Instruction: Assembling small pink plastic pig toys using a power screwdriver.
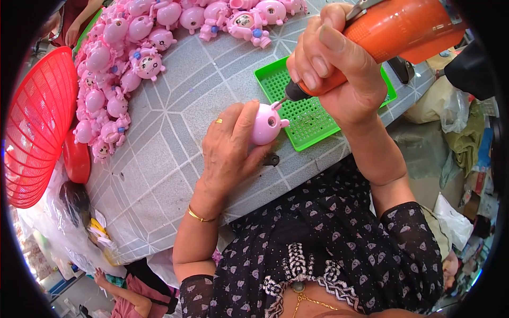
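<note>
My left hand (228, 140) is closed around a round pink toy (266, 126) with small ears and a dark hole in its side, keeping it just above the grey tiled-pattern table. In my right hand (347, 69) is an orange electric screwdriver (397, 29) with a black nose. Its thin bit points down left and reaches the toy's upper ear; whether it touches is hard to tell. Beneath the tool lies a green tray (327, 133) with a grid of holes and small metal pieces, probably screws. A small dark flat piece (271, 159) lies by my left thumb.
A large heap of pink toys (140, 26) covers the table's far left. Beside it stand a red slatted basket (40, 127) and a red container (77, 159). A black object (401, 70) lies right of the tray. Plastic bags (450, 111) hang at right. Other people's arms show at left.
</note>
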The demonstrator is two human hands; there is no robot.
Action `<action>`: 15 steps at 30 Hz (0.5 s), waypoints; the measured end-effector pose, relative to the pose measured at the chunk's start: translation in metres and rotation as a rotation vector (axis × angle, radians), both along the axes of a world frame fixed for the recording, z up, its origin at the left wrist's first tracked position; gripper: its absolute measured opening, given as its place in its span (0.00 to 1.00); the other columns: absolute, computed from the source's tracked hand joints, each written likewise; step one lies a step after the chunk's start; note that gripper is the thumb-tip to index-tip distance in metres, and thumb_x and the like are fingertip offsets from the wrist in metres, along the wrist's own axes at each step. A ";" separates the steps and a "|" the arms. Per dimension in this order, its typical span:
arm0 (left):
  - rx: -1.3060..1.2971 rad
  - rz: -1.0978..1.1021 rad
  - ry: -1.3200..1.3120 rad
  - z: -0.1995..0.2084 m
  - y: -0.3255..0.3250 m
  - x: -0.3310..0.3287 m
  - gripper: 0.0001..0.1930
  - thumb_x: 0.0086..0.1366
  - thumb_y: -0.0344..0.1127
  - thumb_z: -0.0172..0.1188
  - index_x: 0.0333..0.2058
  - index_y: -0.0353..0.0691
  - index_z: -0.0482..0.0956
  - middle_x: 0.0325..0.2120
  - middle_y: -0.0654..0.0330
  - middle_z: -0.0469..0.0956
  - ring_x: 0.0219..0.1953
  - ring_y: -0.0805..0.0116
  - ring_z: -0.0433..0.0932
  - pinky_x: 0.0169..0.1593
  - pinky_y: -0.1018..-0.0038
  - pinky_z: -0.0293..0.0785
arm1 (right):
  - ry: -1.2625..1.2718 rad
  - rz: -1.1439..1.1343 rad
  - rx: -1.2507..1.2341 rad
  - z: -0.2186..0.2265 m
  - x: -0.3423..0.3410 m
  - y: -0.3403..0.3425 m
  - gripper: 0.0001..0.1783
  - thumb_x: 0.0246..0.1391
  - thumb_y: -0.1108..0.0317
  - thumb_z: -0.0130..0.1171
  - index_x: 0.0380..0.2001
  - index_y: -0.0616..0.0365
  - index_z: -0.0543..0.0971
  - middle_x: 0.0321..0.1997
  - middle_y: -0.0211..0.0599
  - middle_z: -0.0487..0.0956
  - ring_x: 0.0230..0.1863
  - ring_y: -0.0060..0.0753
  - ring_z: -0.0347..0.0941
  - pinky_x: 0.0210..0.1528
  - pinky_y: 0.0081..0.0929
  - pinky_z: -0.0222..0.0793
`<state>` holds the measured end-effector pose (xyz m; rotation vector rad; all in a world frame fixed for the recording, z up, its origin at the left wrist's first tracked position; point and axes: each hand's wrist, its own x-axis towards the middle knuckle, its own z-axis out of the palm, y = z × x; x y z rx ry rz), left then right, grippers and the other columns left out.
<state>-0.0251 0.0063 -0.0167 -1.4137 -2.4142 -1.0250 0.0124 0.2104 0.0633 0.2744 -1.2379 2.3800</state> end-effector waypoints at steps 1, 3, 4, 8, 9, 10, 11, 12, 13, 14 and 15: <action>0.000 -0.002 0.001 0.000 0.000 0.000 0.37 0.45 0.33 0.77 0.57 0.36 0.76 0.47 0.47 0.80 0.46 0.46 0.82 0.49 0.58 0.80 | -0.122 -0.035 -0.135 0.004 0.002 -0.004 0.14 0.56 0.78 0.67 0.35 0.56 0.69 0.25 0.32 0.72 0.18 0.25 0.70 0.25 0.27 0.72; -0.006 0.005 -0.005 -0.001 0.000 0.000 0.37 0.45 0.33 0.77 0.57 0.36 0.76 0.47 0.47 0.80 0.46 0.46 0.82 0.49 0.58 0.80 | -0.125 -0.030 -0.140 0.003 0.001 -0.003 0.14 0.57 0.78 0.67 0.35 0.56 0.69 0.25 0.33 0.72 0.19 0.25 0.70 0.25 0.27 0.72; -0.011 0.012 -0.011 -0.001 0.000 0.001 0.37 0.45 0.33 0.76 0.57 0.36 0.76 0.47 0.47 0.80 0.46 0.46 0.82 0.49 0.58 0.80 | -0.128 -0.025 -0.145 0.003 0.001 -0.002 0.14 0.57 0.78 0.67 0.35 0.56 0.69 0.25 0.33 0.72 0.19 0.25 0.70 0.25 0.27 0.72; 0.008 -0.006 0.021 -0.001 0.001 -0.001 0.36 0.46 0.33 0.76 0.57 0.36 0.76 0.47 0.47 0.80 0.46 0.46 0.82 0.48 0.58 0.80 | -0.138 -0.019 -0.132 0.002 0.002 -0.002 0.14 0.57 0.78 0.67 0.35 0.56 0.69 0.25 0.33 0.72 0.19 0.25 0.70 0.25 0.27 0.72; 0.006 -0.003 0.014 0.000 0.001 0.000 0.36 0.46 0.33 0.76 0.57 0.36 0.76 0.47 0.47 0.80 0.46 0.46 0.82 0.48 0.58 0.80 | -0.138 0.004 -0.120 0.002 0.002 -0.001 0.15 0.57 0.78 0.67 0.35 0.56 0.69 0.25 0.32 0.72 0.18 0.25 0.70 0.25 0.27 0.72; 0.004 0.000 0.006 0.000 0.001 0.000 0.36 0.46 0.33 0.76 0.57 0.36 0.76 0.47 0.47 0.80 0.46 0.46 0.82 0.48 0.58 0.80 | -0.138 0.027 -0.108 0.002 0.002 -0.001 0.15 0.57 0.77 0.68 0.35 0.57 0.69 0.25 0.32 0.72 0.18 0.25 0.69 0.25 0.27 0.71; 0.004 0.000 0.006 0.000 0.000 0.000 0.36 0.46 0.33 0.76 0.57 0.36 0.76 0.47 0.47 0.80 0.46 0.46 0.82 0.48 0.58 0.80 | -0.138 0.027 -0.108 0.003 0.002 -0.002 0.15 0.57 0.77 0.68 0.35 0.57 0.69 0.25 0.32 0.72 0.18 0.25 0.69 0.25 0.27 0.71; 0.005 -0.002 0.003 -0.001 0.000 -0.001 0.36 0.46 0.33 0.76 0.57 0.36 0.76 0.47 0.47 0.80 0.46 0.46 0.82 0.48 0.58 0.80 | -0.139 0.007 -0.053 0.004 0.003 -0.004 0.14 0.57 0.77 0.67 0.35 0.56 0.69 0.24 0.32 0.72 0.18 0.25 0.69 0.24 0.27 0.70; 0.007 -0.003 0.001 -0.001 0.000 -0.001 0.37 0.46 0.33 0.76 0.57 0.36 0.76 0.47 0.47 0.80 0.46 0.46 0.82 0.48 0.58 0.80 | -0.140 -0.013 0.003 0.005 0.003 -0.005 0.13 0.58 0.76 0.66 0.35 0.56 0.69 0.23 0.31 0.71 0.18 0.24 0.68 0.24 0.26 0.69; 0.007 -0.003 0.000 -0.001 -0.001 -0.001 0.37 0.46 0.33 0.76 0.57 0.36 0.76 0.47 0.47 0.80 0.46 0.46 0.82 0.48 0.58 0.80 | -0.141 -0.013 0.003 0.001 0.001 -0.004 0.13 0.58 0.76 0.66 0.35 0.56 0.69 0.23 0.31 0.71 0.18 0.24 0.68 0.24 0.26 0.69; -0.004 0.000 -0.009 0.000 0.000 -0.001 0.37 0.46 0.34 0.77 0.57 0.36 0.75 0.47 0.47 0.80 0.46 0.46 0.82 0.48 0.58 0.80 | -0.017 -0.008 0.112 -0.005 -0.002 -0.001 0.11 0.62 0.72 0.62 0.35 0.54 0.68 0.23 0.29 0.70 0.18 0.22 0.67 0.25 0.26 0.68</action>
